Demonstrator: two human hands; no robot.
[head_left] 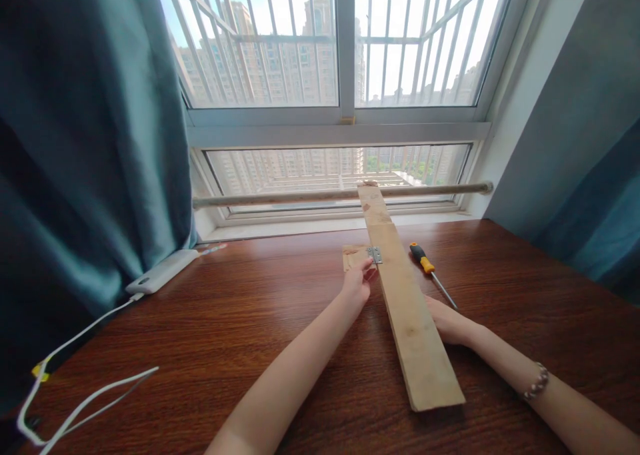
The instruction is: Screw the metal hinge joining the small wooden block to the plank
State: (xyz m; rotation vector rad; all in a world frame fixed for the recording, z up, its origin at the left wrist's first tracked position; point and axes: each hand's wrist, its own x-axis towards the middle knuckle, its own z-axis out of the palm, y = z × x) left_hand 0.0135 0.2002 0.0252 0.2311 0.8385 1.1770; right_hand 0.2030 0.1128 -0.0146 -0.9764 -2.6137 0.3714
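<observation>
Left hand [358,282], half-curled, touching metal hinge [375,255]

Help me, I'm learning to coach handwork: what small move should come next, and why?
Perhaps bring the right hand to the screwdriver: it lies unheld nearby, while the left hand is at the hinge, where the small wood piece meets the long board.
</observation>
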